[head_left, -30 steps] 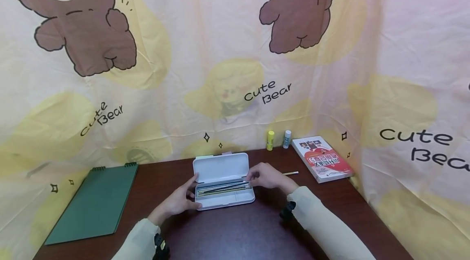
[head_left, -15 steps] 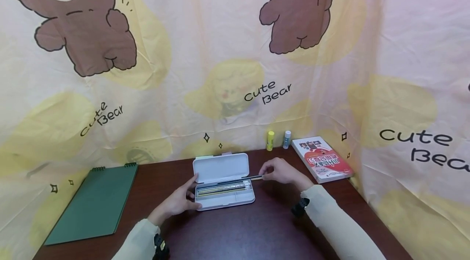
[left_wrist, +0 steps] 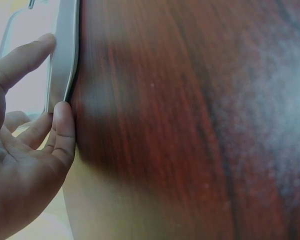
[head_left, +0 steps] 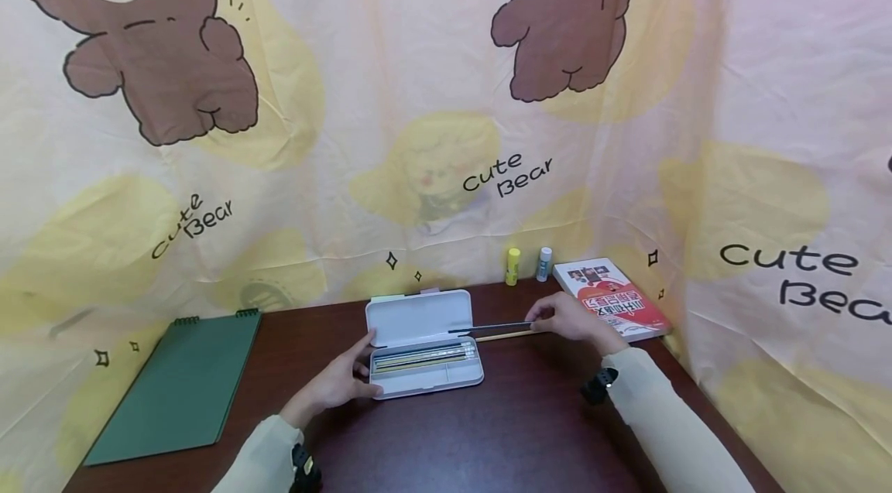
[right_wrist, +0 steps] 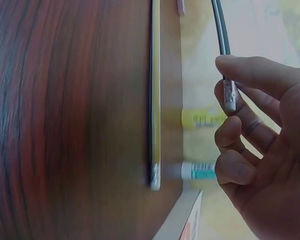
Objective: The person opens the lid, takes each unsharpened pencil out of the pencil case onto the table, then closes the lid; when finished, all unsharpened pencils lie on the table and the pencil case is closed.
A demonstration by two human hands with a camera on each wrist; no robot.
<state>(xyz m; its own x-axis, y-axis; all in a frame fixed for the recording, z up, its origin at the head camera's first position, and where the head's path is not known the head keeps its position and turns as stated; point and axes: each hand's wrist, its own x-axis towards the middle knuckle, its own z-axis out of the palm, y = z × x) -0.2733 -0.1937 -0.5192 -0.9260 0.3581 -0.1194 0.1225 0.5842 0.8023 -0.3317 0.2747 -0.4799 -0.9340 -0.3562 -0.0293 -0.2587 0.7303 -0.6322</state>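
Starting at the lower left of the head view, a green notebook [head_left: 177,387] lies flat on the dark bench [head_left: 488,431], well apart from the work. Toward the middle, our left hand [head_left: 341,381] steadies the white pencil case [head_left: 425,346] at its left end; in the left wrist view its relaxed fingers [left_wrist: 64,131] touch the case's rim rather than curl round it, so we judge it a brace and not a grip. The case lies open, lid tipped back, with several pencils lined up in its tray. Just right of the case, our right hand [head_left: 567,319] pinches a dark pencil [head_left: 491,326] by its eraser end, thumb and forefinger clenched on the ferrule as the right wrist view shows; the pencil hangs level above the bench, its far tip close to the lid's right edge. Directly under it a yellow pencil [head_left: 502,335] lies loose on the bench. Further right, at the back, stand two glue sticks [head_left: 513,266], and a red book [head_left: 613,301] lies just beyond the hand. We judge that one pencil is being moved between case and bench; which way, we cannot tell.
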